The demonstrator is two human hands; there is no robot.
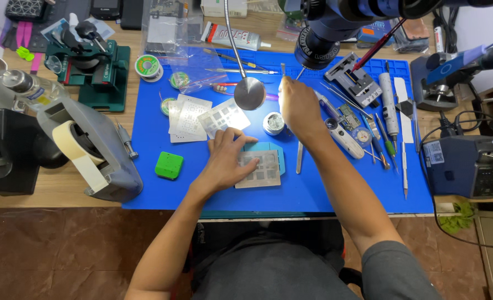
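While the person leans over the blue mat (163,189) on the counter (46,197), the left hand (224,158) lies flat on a thin metal plate (260,169) full of tiny holes. The plate sits on a small blue block (277,153), near the middle of the mat. The left fingers (241,139) are spread apart and press down on the plate's left edge, not wrapped around it.

The right hand (299,105) is up at about one o'clock from the plate. Its fingers are pinched together on a thin metal tool (283,69) that points up. I cannot tell what kind of tool it is. Just at nine o'clock from this hand sits a little round tin (273,123).

The plate looks very thin and light. I think it can bend or slide easily, so pressing it flat with the fingertips near an edge looks like the safe way to keep it from moving. Its holes look fine, so a hard poke could hurt it. Lifting it would be best done by the edges.

More plates like it (202,116) lie at eleven o'clock. A green square box (169,165) rests at nine o'clock. Tweezers (300,157) lie just right of the block.
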